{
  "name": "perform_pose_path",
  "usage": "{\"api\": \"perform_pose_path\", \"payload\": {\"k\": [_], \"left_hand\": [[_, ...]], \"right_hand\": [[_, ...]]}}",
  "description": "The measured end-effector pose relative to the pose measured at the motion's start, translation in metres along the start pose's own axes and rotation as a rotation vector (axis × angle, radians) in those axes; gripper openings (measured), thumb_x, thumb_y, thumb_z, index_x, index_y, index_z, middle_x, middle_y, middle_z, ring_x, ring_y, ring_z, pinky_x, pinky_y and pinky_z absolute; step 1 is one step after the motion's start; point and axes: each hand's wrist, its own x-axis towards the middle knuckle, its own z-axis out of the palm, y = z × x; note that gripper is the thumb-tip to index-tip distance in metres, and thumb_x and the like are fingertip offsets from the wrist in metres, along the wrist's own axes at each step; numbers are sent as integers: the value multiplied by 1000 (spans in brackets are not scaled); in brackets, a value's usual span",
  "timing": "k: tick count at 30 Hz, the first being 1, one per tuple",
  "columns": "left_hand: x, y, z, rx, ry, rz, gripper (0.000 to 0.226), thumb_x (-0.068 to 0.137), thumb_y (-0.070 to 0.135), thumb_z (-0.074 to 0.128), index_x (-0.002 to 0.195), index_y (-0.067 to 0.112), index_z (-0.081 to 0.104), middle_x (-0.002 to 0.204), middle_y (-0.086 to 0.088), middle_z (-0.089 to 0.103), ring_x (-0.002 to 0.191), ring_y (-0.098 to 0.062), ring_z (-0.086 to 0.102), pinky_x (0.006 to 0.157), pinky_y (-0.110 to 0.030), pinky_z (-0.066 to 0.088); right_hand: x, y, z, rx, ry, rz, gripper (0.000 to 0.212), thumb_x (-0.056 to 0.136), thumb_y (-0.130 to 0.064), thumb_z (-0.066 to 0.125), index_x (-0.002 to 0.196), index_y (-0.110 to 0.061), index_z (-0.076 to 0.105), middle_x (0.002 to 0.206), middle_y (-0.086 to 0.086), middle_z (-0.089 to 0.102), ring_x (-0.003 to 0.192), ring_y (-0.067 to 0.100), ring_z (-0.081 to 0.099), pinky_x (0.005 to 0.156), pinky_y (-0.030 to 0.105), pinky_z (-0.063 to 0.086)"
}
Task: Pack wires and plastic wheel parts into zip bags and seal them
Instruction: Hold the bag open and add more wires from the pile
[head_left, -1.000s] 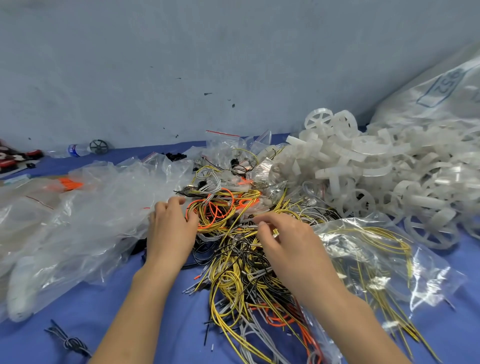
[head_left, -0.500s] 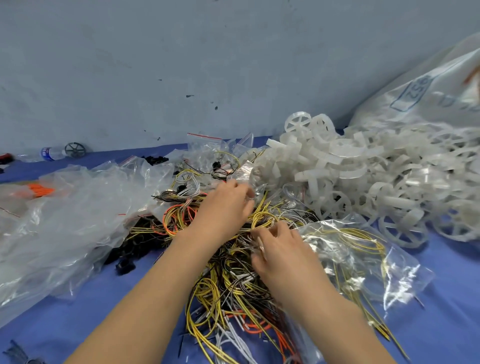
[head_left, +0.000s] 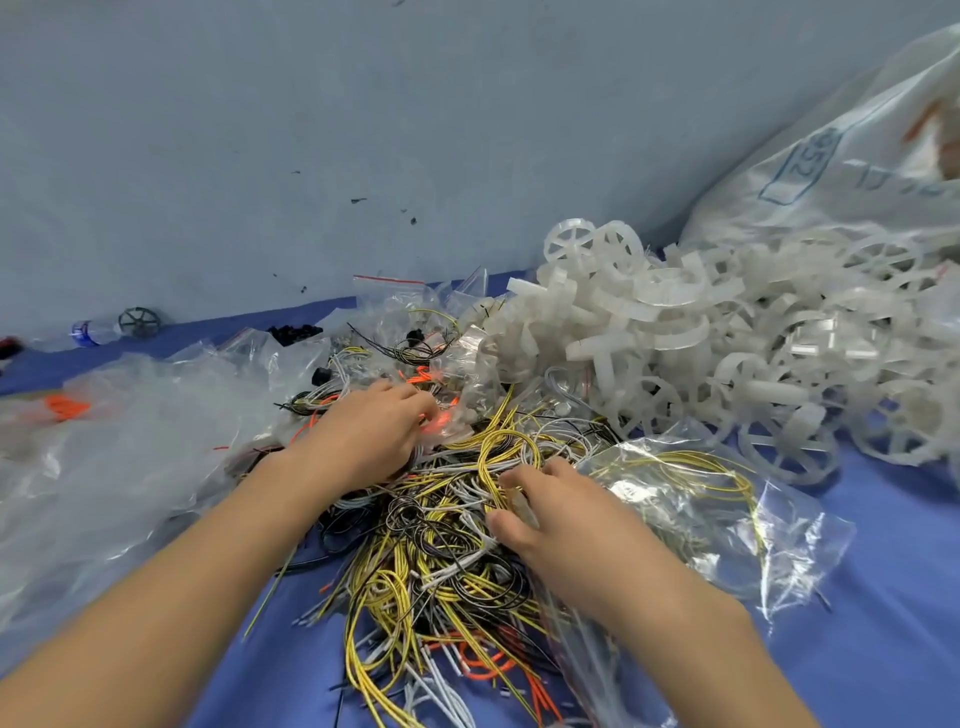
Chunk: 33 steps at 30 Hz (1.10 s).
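A tangled heap of yellow, black, grey and orange wires (head_left: 441, 561) covers the blue table in front of me. My left hand (head_left: 369, 436) lies on its far side, fingers curled down onto wires and a small clear bag with orange wires (head_left: 447, 421). My right hand (head_left: 561, 525) rests on the heap's right side, fingers bent and pinching a few wires. A clear zip bag with yellow wires (head_left: 691, 504) lies just right of that hand. A big pile of white plastic wheel parts (head_left: 701, 353) rises at the right.
Crumpled clear plastic bags (head_left: 119, 447) spread over the left of the blue table (head_left: 883, 597). A large printed sack (head_left: 857, 156) leans at the far right. A dark wheel (head_left: 139, 322) and a bottle stand by the grey wall. Small zip bags (head_left: 395, 291) lie behind the wires.
My left hand moved right, from the heap's left edge to its far middle. My right hand shifted slightly and stays on the wires. The view swung right.
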Motion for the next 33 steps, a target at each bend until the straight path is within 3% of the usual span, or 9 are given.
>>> {"api": "perform_pose_path", "payload": {"k": [4, 9, 14, 17, 19, 21, 25, 28, 33], "left_hand": [[3, 1, 0, 53, -126, -6, 44, 98, 55, 34, 126, 29, 54, 131, 8, 53, 120, -15, 47, 96, -38, 48], [-1, 2, -3, 120, -111, 24, 35, 101, 43, 39, 114, 21, 62, 136, 5, 49, 121, -16, 46, 93, -35, 49], [-20, 11, -34, -705, 29, -221, 27, 99, 42, 43, 92, 28, 65, 100, 1, 67, 96, -20, 63, 81, -34, 51], [-37, 22, -59, -1025, 224, -333, 33, 100, 40, 40, 93, 18, 63, 100, 0, 70, 95, -15, 66, 84, -36, 55], [-52, 30, -74, -1254, 265, -311, 35, 100, 39, 40, 95, 11, 61, 98, -3, 72, 85, -18, 70, 73, -32, 59], [-70, 41, -85, -1374, 155, -222, 34, 97, 40, 42, 93, 14, 63, 90, -6, 71, 66, -23, 67, 54, -27, 53], [-86, 56, -85, -1139, -45, -91, 26, 91, 45, 46, 87, 29, 66, 71, 0, 65, 49, -12, 51, 44, -18, 37], [-91, 60, -85, -1038, -138, -63, 28, 91, 49, 44, 86, 31, 64, 64, 7, 58, 46, -3, 42, 44, -12, 32], [-89, 69, -82, -874, -15, -2, 38, 95, 51, 37, 96, 21, 60, 64, 12, 51, 54, -4, 43, 53, -21, 36]], "right_hand": [[-1, 0, 0, 1, -9, 15, 35, 100, -46, 43, 129, -26, 48, 123, 0, 47, 107, 21, 53, 90, 39, 49], [-3, 3, -6, 38, -36, 27, 39, 99, -42, 44, 135, -28, 46, 123, 0, 52, 105, 21, 57, 90, 40, 50], [-3, 5, -10, 47, -44, 24, 42, 98, -44, 47, 137, -27, 45, 118, 0, 61, 101, 22, 61, 89, 41, 52], [-5, 5, -13, 51, -92, 33, 51, 95, -50, 53, 139, -30, 42, 116, -2, 61, 102, 20, 60, 90, 39, 51], [-8, 4, -17, 122, -110, 19, 59, 92, -59, 53, 142, -32, 39, 115, -5, 61, 99, 13, 60, 86, 34, 51], [-9, 1, -24, 266, -9, -12, 57, 94, -61, 49, 143, -34, 41, 104, -13, 61, 86, 1, 59, 78, 28, 50], [-9, 0, -41, 481, 367, -100, 36, 103, -33, 39, 136, -34, 53, 122, -12, 60, 110, -3, 54, 93, 17, 43], [-14, -3, -44, 483, 379, -157, 40, 101, -21, 38, 135, -34, 56, 119, -18, 61, 110, -12, 50, 89, 4, 38], [-15, -22, -31, 397, 170, -261, 33, 97, -37, 57, 130, -39, 60, 102, -16, 71, 92, 0, 65, 86, 27, 53]]}}
